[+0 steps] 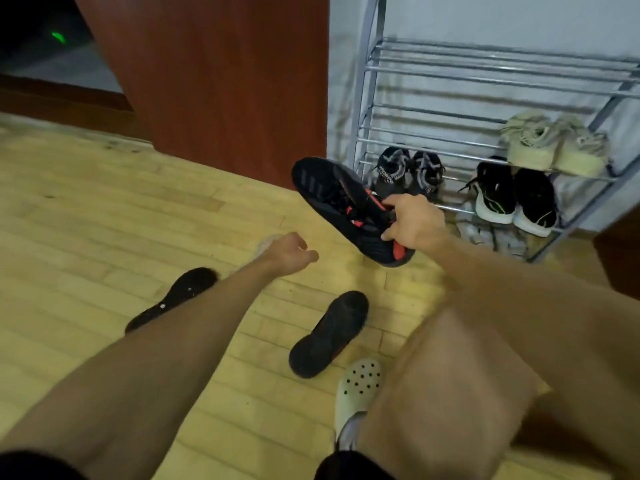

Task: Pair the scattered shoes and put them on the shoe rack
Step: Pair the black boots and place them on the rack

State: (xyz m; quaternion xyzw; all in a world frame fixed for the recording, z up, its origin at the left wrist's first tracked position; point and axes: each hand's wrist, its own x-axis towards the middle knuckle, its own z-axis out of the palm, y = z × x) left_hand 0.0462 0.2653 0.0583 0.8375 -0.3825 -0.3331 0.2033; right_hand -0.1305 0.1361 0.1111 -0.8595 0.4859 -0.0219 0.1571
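Right hand (414, 225) is gripping the black knit sneaker with red-orange accents (322, 188) at the collar, fingers curled round it and thumb on top. The sneaker is hanging tilted in the air, toe pointing up-left, just in front of the silver metal tube shoe rack (368, 98) and not on it. It might be two shoes clamped together, cannot tell. Left hand (289, 252) is hovering over the pale wood plank floor (104, 209), fingers loosely curled and holding nothing; something pale is sitting right behind it, mostly hidden. A black low sneaker (329, 336) is lying on the floor between the two forearms, and a second black shoe (188, 284) is lying further left, partly covered by the left forearm. On the rack, a beige canvas pair (554, 143) is sitting on the middle tier at the right. On the tier below, a black-and-grey pair (408, 171) is sitting at the left and a black pair with white soles (516, 199) at the right. A white perforated clog (358, 384) is showing on the person's foot. A red-brown wooden panel (214, 81) is standing left of the rack.
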